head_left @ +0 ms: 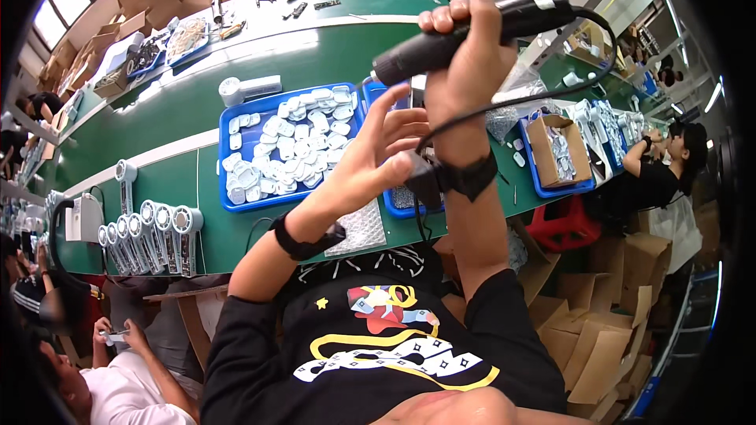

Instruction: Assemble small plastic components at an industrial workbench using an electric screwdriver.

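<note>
My right hand (475, 51) is raised over the bench and wraps round a black electric screwdriver (421, 57). The tool lies nearly level, its tip pointing left and its black cord looping from the right end down across my forearm. Below the tip, my left hand (370, 159) has its fingers stretched apart; I see nothing in it. Left of that hand is a blue tray (224, 149) with many small white plastic covers (295, 142). A second blue tray (394, 206) is partly hidden behind my hands and wrists.
White handheld fans (153, 228) stand in a row at the bench's left end. Another white device (250, 89) lies behind the tray. Bubble wrap (358, 232) sits at the near edge. Rightward, a cardboard box (557, 149) rests in a blue tray; co-workers sit on both sides.
</note>
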Action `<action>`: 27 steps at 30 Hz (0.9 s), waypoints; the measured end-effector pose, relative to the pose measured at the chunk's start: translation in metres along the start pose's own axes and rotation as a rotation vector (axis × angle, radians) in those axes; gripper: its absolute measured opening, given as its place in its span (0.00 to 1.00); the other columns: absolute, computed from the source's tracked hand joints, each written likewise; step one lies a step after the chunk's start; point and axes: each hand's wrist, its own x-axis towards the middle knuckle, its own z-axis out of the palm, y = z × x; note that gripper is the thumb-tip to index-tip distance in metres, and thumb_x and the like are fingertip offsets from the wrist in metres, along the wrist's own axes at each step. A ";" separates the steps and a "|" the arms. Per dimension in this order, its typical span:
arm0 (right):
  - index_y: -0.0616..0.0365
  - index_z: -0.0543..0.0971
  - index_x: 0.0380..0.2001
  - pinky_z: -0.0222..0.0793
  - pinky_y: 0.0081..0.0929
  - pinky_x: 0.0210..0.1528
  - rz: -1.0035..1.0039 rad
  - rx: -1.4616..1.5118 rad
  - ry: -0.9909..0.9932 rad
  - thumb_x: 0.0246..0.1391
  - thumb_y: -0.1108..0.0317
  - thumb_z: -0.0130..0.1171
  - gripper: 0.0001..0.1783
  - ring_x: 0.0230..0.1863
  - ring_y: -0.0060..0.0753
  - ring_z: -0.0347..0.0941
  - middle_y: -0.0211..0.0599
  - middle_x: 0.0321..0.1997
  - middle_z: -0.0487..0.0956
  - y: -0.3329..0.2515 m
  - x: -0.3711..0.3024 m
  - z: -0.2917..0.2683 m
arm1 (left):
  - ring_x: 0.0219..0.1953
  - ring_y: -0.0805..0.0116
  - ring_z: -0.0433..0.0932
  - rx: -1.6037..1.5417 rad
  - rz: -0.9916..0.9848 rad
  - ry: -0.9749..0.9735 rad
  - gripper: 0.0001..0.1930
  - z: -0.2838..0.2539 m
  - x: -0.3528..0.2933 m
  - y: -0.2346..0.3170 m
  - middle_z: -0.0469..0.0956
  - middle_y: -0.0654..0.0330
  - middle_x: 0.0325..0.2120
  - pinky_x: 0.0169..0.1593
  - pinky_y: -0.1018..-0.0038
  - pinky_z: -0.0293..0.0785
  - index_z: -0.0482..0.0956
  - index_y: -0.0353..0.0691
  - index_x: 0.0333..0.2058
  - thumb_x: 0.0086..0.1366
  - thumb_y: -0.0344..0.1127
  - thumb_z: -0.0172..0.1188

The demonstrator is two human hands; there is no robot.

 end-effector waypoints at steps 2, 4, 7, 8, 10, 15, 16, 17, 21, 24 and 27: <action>0.57 0.71 0.33 0.72 0.32 0.32 -0.070 -0.019 0.027 0.58 0.68 0.61 0.09 0.21 0.24 0.67 0.29 0.21 0.71 0.017 0.021 0.002 | 0.51 0.62 0.77 -0.316 0.011 0.117 0.38 0.019 0.014 -0.003 0.77 0.51 0.49 0.57 0.70 0.70 0.60 0.35 0.64 0.63 0.45 0.68; 0.60 0.70 0.34 0.75 0.33 0.28 -0.141 -0.107 0.135 0.54 0.70 0.62 0.11 0.18 0.28 0.70 0.31 0.20 0.72 0.039 0.041 0.003 | 0.51 0.62 0.77 -0.431 -0.093 0.126 0.38 0.021 0.028 -0.002 0.76 0.51 0.49 0.56 0.70 0.71 0.60 0.33 0.64 0.62 0.44 0.68; 0.62 0.70 0.34 0.74 0.31 0.25 -0.202 -0.209 0.200 0.53 0.70 0.62 0.12 0.16 0.28 0.71 0.33 0.21 0.74 0.049 0.069 0.005 | 0.50 0.62 0.77 -0.455 -0.201 0.117 0.37 0.015 0.048 -0.002 0.76 0.50 0.49 0.55 0.70 0.71 0.62 0.32 0.62 0.62 0.44 0.68; 0.62 0.70 0.35 0.74 0.29 0.23 -0.225 -0.261 0.245 0.52 0.69 0.62 0.13 0.16 0.29 0.72 0.34 0.22 0.75 0.050 0.073 0.004 | 0.49 0.62 0.77 -0.420 -0.267 0.113 0.35 0.011 0.052 -0.004 0.76 0.50 0.49 0.54 0.71 0.72 0.64 0.31 0.60 0.62 0.44 0.68; 0.64 0.70 0.35 0.74 0.29 0.22 -0.264 -0.298 0.249 0.52 0.69 0.63 0.14 0.15 0.29 0.72 0.35 0.22 0.76 0.043 0.084 -0.010 | 0.49 0.62 0.77 -0.389 -0.342 0.084 0.34 0.015 0.053 -0.008 0.76 0.50 0.48 0.53 0.71 0.72 0.65 0.31 0.59 0.62 0.44 0.68; 0.68 0.69 0.38 0.73 0.29 0.20 -0.388 -0.570 0.244 0.50 0.66 0.64 0.19 0.15 0.30 0.73 0.39 0.24 0.77 0.039 0.104 -0.038 | 0.49 0.57 0.75 0.546 0.263 0.419 0.25 0.027 0.038 -0.014 0.75 0.48 0.47 0.53 0.67 0.70 0.72 0.30 0.52 0.61 0.40 0.67; 0.68 0.69 0.39 0.73 0.29 0.20 -0.414 -0.680 0.245 0.50 0.66 0.65 0.20 0.15 0.30 0.73 0.40 0.24 0.78 0.037 0.109 -0.045 | 0.50 0.54 0.75 0.751 0.446 0.420 0.25 0.024 0.031 -0.014 0.75 0.48 0.47 0.54 0.66 0.70 0.73 0.30 0.52 0.61 0.39 0.66; 0.68 0.69 0.39 0.73 0.29 0.20 -0.436 -0.688 0.263 0.50 0.66 0.65 0.20 0.15 0.30 0.73 0.40 0.24 0.78 0.036 0.114 -0.052 | 0.51 0.52 0.74 0.946 0.633 0.416 0.24 0.024 0.029 -0.013 0.74 0.47 0.48 0.55 0.64 0.69 0.73 0.30 0.51 0.61 0.38 0.66; 0.64 0.71 0.40 0.74 0.35 0.31 -0.808 -1.003 0.289 0.50 0.62 0.66 0.21 0.24 0.40 0.78 0.40 0.26 0.78 0.037 0.116 -0.067 | 0.53 0.46 0.71 0.857 0.687 0.135 0.24 0.042 0.047 0.001 0.74 0.48 0.50 0.58 0.59 0.66 0.73 0.32 0.53 0.59 0.35 0.65; 0.58 0.72 0.38 0.73 0.41 0.33 -0.697 -1.081 0.211 0.50 0.57 0.68 0.21 0.28 0.49 0.79 0.45 0.26 0.80 0.046 0.118 -0.071 | 0.53 0.46 0.72 0.942 0.638 0.086 0.19 0.050 0.071 0.004 0.74 0.48 0.49 0.57 0.58 0.67 0.76 0.34 0.51 0.61 0.32 0.63; 0.52 0.68 0.47 0.74 0.53 0.39 -0.702 -1.262 0.234 0.45 0.62 0.72 0.28 0.37 0.62 0.79 0.51 0.33 0.80 0.047 0.104 -0.070 | 0.48 0.47 0.76 0.923 0.527 0.075 0.13 0.050 0.083 0.006 0.77 0.47 0.43 0.52 0.60 0.71 0.78 0.32 0.45 0.62 0.30 0.63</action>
